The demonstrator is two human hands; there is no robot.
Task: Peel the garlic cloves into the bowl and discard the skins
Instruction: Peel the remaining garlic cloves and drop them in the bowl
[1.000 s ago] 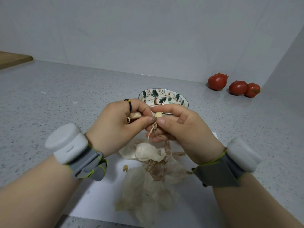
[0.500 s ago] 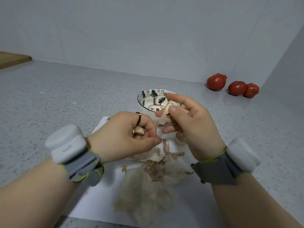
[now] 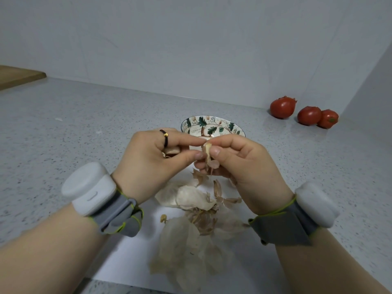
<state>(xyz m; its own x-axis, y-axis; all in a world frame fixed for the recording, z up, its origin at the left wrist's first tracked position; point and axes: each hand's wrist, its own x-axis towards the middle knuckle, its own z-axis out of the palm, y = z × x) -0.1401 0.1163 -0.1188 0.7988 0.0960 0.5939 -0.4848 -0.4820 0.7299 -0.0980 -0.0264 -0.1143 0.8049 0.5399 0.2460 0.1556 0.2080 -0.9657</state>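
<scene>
A small garlic clove (image 3: 206, 152) with loose papery skin is held between both hands, just in front of the leaf-patterned bowl (image 3: 212, 125). My right hand (image 3: 237, 162) pinches the clove between thumb and forefinger. My left hand (image 3: 152, 160) pinches the same clove's skin with thumb and forefinger, and more unpeeled garlic (image 3: 171, 151) is tucked under its curled fingers. Below the hands, a pile of garlic skins (image 3: 191, 236) lies on a white sheet (image 3: 131, 264). The bowl's inside is mostly hidden by my fingers.
Three red tomatoes (image 3: 283, 107) sit at the back right by the wall corner. A wooden board (image 3: 19, 76) lies at the far left edge of the grey speckled counter (image 3: 63, 145). Both wrists carry grey strapped devices.
My right hand had reached out over the bowl and has come back toward me. My left hand rose to meet it, and both now pinch a clove together.
</scene>
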